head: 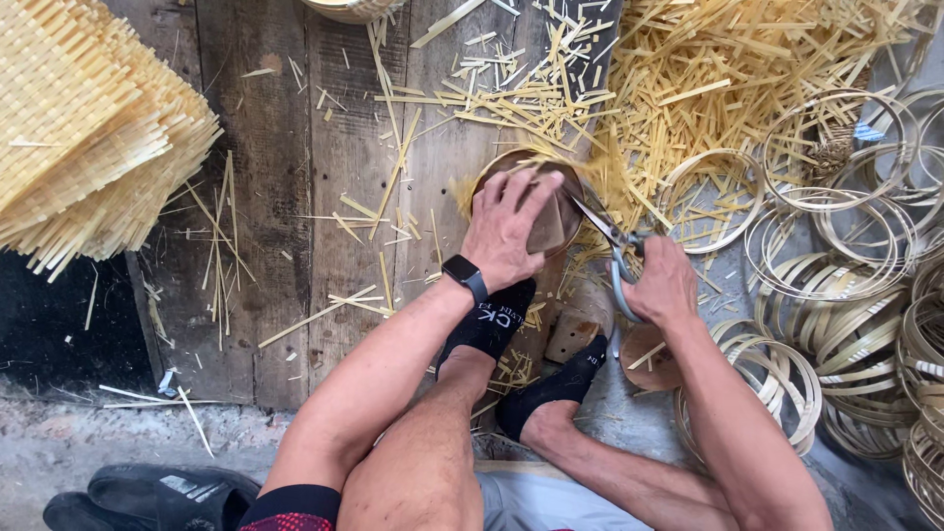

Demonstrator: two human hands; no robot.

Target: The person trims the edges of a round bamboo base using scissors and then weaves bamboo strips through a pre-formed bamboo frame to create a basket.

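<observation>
You are sitting low over old grey wooden boards [275, 197], and thin yellow bamboo strips [688, 79] lie all over them, thickest at the top right. On the far left sits a stack of woven bamboo mats [79, 128] with loose ends sticking out along its edge. On the right lie many thin bamboo hoops [855, 295], some flat and some piled on each other. At the bottom left you can see a dark sandal [157, 497] on the rough floor. Your two feet in black socks [511, 334] rest in the middle, close to a small wooden block [575, 339]. Your left hand [506, 231], with a dark watch [464, 275] on the wrist, lies flat and spread over a round woven piece [551, 221] that sits on the boards just above your feet. The fingers press down on top of it, so it is held in place more than gripped. The round piece lies flat, and cut strip ends stick out around its top edge. Your right hand [664, 285] is closed around the handles of a pair of metal scissors [605, 231]. The scissors are long and thin and lie slanted, with the handles low on the right in your fist and the blades pointing up and to the left. The blade tips reach the right edge of the round woven piece, just beside your left fingers. You cannot tell from here how far apart the blades are.
</observation>
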